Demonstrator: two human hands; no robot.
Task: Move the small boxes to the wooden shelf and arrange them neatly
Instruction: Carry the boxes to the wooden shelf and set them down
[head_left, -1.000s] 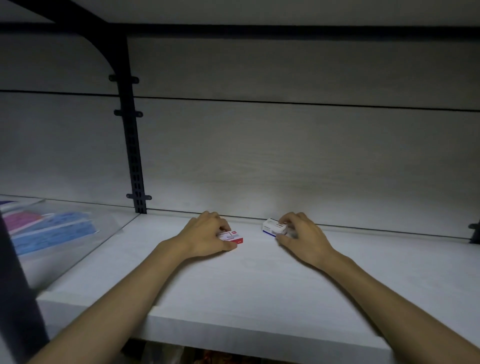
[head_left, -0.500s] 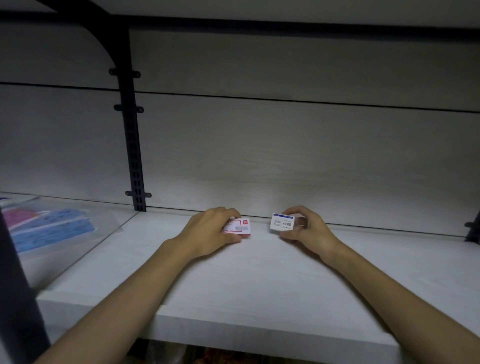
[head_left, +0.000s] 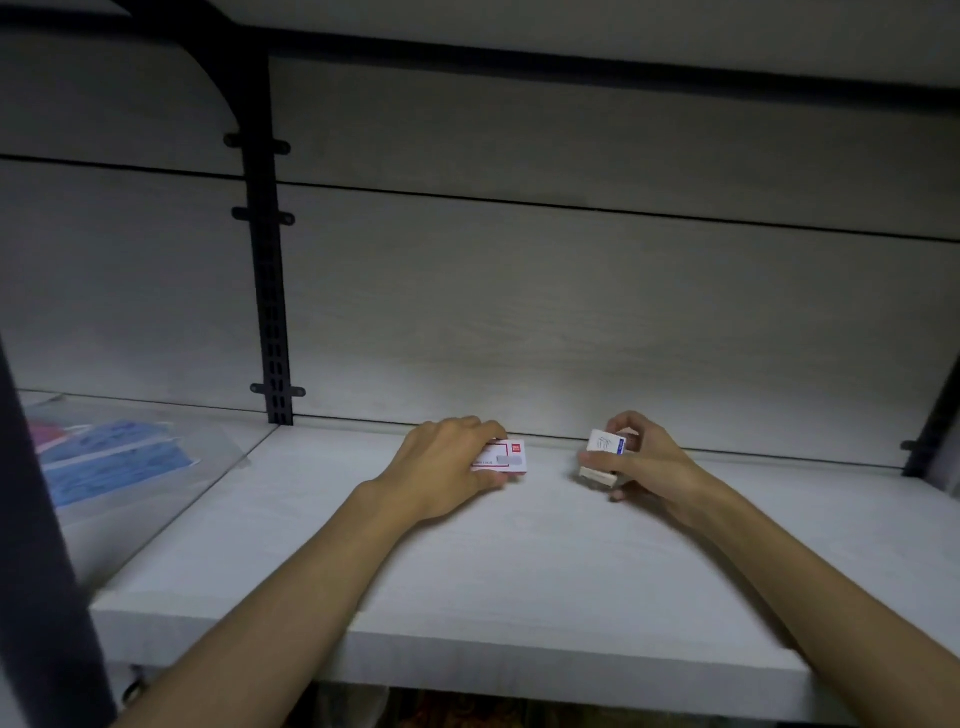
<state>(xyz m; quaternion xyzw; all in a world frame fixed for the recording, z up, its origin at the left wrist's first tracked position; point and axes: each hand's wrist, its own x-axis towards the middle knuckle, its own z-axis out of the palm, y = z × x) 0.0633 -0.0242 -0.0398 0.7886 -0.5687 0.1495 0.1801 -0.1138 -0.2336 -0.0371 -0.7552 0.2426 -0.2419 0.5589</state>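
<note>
Counting two small boxes here, one per hand, both near the back of the pale wooden shelf (head_left: 467, 561). Left hand (head_left: 447, 465) grips the red-and-white box (head_left: 503, 457), fingers curled over its far edge and thumb at the near side, so the box sticks out to the right of the hand, tilted up a bit. Right hand (head_left: 647, 460) pinches the white box with blue trim (head_left: 605, 449) upright between fingertips and thumb, box sitting left of the palm. Can't tell if it touches the shelf. Boxes are apart.
</note>
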